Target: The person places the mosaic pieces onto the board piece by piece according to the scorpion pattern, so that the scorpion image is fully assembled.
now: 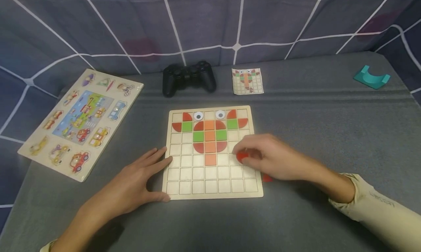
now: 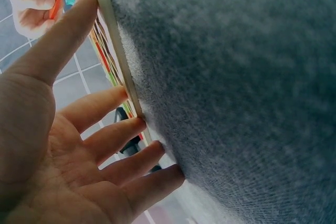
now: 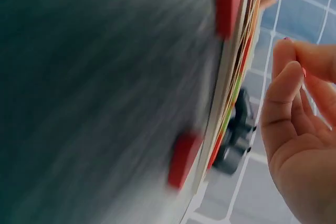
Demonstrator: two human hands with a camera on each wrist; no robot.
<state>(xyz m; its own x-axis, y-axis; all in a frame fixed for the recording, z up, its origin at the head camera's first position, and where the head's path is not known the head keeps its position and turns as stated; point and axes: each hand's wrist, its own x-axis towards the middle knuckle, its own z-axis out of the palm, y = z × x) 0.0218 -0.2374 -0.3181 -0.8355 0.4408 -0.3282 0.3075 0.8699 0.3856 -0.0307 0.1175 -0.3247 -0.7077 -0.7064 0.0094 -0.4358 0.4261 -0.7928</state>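
A wooden grid board [image 1: 192,173] lies on the grey surface, with red, green and orange pieces and two googly-eye pieces set in its upper squares. My left hand [image 1: 133,184] has its fingers spread, thumb at the near left corner and fingertips along the left edge. Over the right part of the board, my right hand [image 1: 274,155] pinches a red piece [image 1: 242,156] between thumb and fingers, which hide part of its outline. In the right wrist view two more red pieces [image 3: 185,159] lie by the board's edge.
Behind the board are a black game controller [image 1: 189,78] and a small pattern card [image 1: 247,81] showing a similar design. A vehicle peg puzzle [image 1: 80,124] lies at the left. At the far right sits a teal curved holder [image 1: 371,77]. A checked cloth [image 1: 210,22] hangs along the back.
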